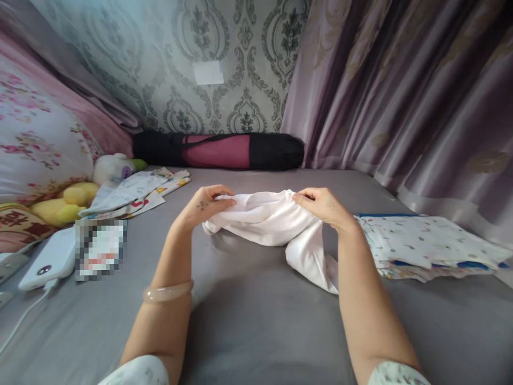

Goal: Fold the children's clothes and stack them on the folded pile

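Observation:
A pale pinkish-white garment (260,224) hangs between my two hands just above the bed; which kind of garment it is I cannot tell. My left hand (210,206) pinches its left end between thumb and fingers. At the right, my right hand (320,206) grips the upper edge beside a small button-like fastening (289,193). The cloth sags in the middle, and one loose part, like a sleeve or leg, trails down to the right and rests near my right forearm. A pale bangle (168,292) circles my left forearm.
Folded patterned cloths (433,243) lie stacked at right on the grey bed sheet (256,331). More printed cloths (128,190), soft toys (66,203) and a white power bank (52,256) with a cable are at left. A black-and-maroon roll bag (216,151) lies along the wall.

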Available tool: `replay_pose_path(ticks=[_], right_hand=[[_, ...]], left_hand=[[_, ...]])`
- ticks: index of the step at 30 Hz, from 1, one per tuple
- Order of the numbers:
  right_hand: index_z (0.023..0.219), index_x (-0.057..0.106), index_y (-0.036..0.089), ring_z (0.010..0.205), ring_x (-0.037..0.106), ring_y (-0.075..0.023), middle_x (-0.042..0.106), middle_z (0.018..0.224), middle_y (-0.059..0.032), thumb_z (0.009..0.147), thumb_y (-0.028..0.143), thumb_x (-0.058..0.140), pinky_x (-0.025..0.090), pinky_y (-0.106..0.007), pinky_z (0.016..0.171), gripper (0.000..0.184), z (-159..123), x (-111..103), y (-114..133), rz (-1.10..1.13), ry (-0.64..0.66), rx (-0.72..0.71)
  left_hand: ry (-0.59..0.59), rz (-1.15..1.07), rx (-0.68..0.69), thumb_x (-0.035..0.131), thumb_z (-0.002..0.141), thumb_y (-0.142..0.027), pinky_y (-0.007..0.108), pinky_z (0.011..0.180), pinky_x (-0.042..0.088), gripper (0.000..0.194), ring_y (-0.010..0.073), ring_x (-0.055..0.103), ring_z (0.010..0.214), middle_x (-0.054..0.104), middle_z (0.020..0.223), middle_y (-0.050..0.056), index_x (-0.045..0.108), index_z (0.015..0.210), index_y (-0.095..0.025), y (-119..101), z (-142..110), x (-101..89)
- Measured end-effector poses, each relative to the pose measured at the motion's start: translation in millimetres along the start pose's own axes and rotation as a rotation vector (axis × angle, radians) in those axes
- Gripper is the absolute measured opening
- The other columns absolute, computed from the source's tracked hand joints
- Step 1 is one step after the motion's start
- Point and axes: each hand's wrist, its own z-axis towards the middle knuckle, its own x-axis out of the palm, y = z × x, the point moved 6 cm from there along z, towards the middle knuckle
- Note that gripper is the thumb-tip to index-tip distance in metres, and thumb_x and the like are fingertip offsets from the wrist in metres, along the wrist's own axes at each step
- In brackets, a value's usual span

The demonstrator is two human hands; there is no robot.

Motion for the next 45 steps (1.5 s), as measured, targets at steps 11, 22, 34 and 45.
replay_pose_path(ticks=[11, 22, 34, 45], right_hand=[[0.085, 0.073, 0.016, 0.079, 0.062, -0.0209, 0.071, 0.084, -0.0051, 0.079, 0.054, 0.061, 0.045, -0.029, 0.068, 0.04, 1, 0, -5, -0.033, 0.014, 0.016], [0.087, 0.073, 0.016, 0.078, 0.06, -0.0204, 0.07, 0.082, -0.0047, 0.079, 0.057, 0.059, 0.044, -0.028, 0.068, 0.044, 0, -1, -6, -0.051, 0.019, 0.03], [0.086, 0.074, 0.017, 0.076, 0.06, -0.0194, 0.07, 0.081, -0.0034, 0.08, 0.057, 0.059, 0.044, -0.028, 0.066, 0.043, 2, 1, -12, -0.034, 0.044, 0.029], [0.086, 0.075, 0.018, 0.081, 0.062, -0.0207, 0.072, 0.087, -0.0033, 0.079, 0.056, 0.06, 0.046, -0.028, 0.071, 0.041, 1, 2, -10, -0.029, 0.043, 0.045]], left_hand=[[-0.073, 0.186, 0.049, 0.059, 0.081, -0.048, 0.025, 0.066, 0.042, 0.033, 0.0145, 0.054, 0.074, 0.06, 0.084, 0.004, 0.069, 0.076, -0.017, 6, 4, 5.7], [-0.102, 0.256, 0.024, 0.047, 0.088, -0.042, 0.025, 0.065, 0.042, 0.033, 0.0162, 0.056, 0.077, 0.065, 0.084, 0.004, 0.069, 0.09, -0.018, 3, 8, 12.1], [-0.066, 0.119, -0.034, 0.067, 0.075, -0.052, 0.029, 0.07, 0.046, 0.039, 0.0199, 0.06, 0.083, 0.069, 0.094, 0.006, 0.071, 0.098, -0.02, -2, 3, 16.3], [-0.113, 0.058, -0.089, 0.061, 0.078, -0.054, 0.023, 0.056, 0.038, 0.04, 0.0149, 0.054, 0.069, 0.064, 0.075, 0.002, 0.072, 0.082, -0.016, -1, 3, 15.5]])
